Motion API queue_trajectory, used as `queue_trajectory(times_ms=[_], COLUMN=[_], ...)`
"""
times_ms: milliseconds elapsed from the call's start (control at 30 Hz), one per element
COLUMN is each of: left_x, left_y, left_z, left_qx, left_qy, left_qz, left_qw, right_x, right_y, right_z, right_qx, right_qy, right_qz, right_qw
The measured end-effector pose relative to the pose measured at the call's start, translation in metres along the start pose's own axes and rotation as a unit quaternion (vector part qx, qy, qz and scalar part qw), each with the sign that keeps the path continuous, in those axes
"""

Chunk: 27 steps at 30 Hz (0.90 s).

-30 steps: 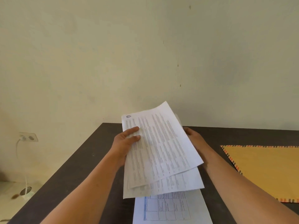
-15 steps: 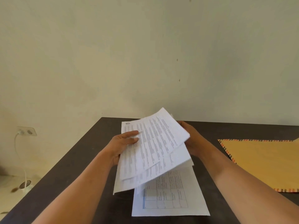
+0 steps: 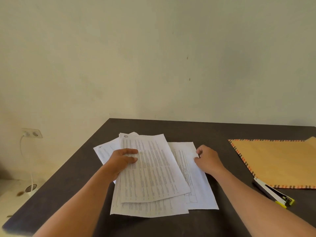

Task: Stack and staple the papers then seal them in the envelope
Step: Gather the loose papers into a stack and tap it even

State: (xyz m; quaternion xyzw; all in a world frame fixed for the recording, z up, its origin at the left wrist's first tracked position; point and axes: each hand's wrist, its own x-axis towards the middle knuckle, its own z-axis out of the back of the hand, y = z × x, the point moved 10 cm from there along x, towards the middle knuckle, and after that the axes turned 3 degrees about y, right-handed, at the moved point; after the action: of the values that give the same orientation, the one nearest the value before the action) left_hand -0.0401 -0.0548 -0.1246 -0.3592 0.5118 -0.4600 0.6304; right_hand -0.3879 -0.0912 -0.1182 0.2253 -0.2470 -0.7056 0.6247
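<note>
Table [image 3: 222,134] is dark, set vs a pale wall [image 3: 153,57]; its right side and near edge run out of frame. Papers [image 3: 150,171] lie on it mid-frame in a loose, fanned pile, several sheets skewed, not squared up. Envelope [image 3: 277,161] (tan, striped border) lies flat well to the right, its right end cut off by the frame. Stapler [image 3: 273,193] lies just at the envelope's near-left corner, white w/ a yellow end; whether it touches the envelope I can't tell.

Left hand [image 3: 121,162] grips the left edge of the top sheets: thumb and a finger lie on the printed face, the rest tucked under, so it's clamped on the papers. Right hand [image 3: 207,159] is loosely curled, fingertips at the right edge of the lowest sheet; whether it pinches or only touches that edge I can't tell.

Print on the sheets is too small to read. A socket [image 3: 32,133] w/ a white cord sits on the wall at left, below table level.
</note>
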Motion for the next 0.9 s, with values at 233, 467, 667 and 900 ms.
queue_trajectory(times_ms=[233,467,667,900], left_x=[0.002,-0.010,-0.010,-0.001], left_y=[-0.006,-0.006,0.004,-0.005], left_z=[0.000,0.036,0.048,0.035], left_qx=[0.055,0.302,0.278,0.274], left_qy=[-0.042,-0.243,-0.272,-0.181], left_qz=[-0.034,-0.035,-0.049,-0.101], left_qw=[0.997,0.921,0.920,0.939], right_x=[-0.002,0.007,0.017,0.029], right_y=[0.015,0.025,0.037,0.033], right_z=[-0.015,-0.023,-0.026,-0.025], right_qx=[-0.103,-0.051,0.041,0.096], right_qy=[-0.007,0.000,-0.004,0.003], right_qz=[0.024,0.039,0.045,0.029], right_qw=[0.994,0.998,0.998,0.995])
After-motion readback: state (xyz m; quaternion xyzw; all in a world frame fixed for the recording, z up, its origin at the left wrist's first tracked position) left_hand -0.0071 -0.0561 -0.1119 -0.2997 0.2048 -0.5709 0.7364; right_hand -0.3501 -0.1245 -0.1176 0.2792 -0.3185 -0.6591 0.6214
